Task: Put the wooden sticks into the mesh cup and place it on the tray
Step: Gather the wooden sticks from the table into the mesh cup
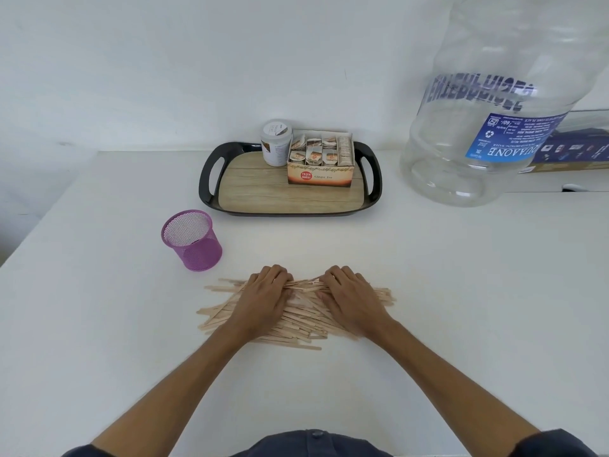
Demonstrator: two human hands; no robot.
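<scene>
On the white bench (428,275) before me, I am pressing my left hand (263,301) and right hand (351,300) onto the scattered wooden sticks (296,319), fingers curling around a bunch at the pile's far edge, each grip only partly closed. Beyond, the purple mesh cup (194,240) is standing empty beside the tray (290,192); nothing is loaded yet.

I seem to be at an office pantry counter: an open cardboard box of ginger tea sachets (320,161) at twelve o'clock, a large clear plastic water-cooler jug (487,103) at two.
</scene>
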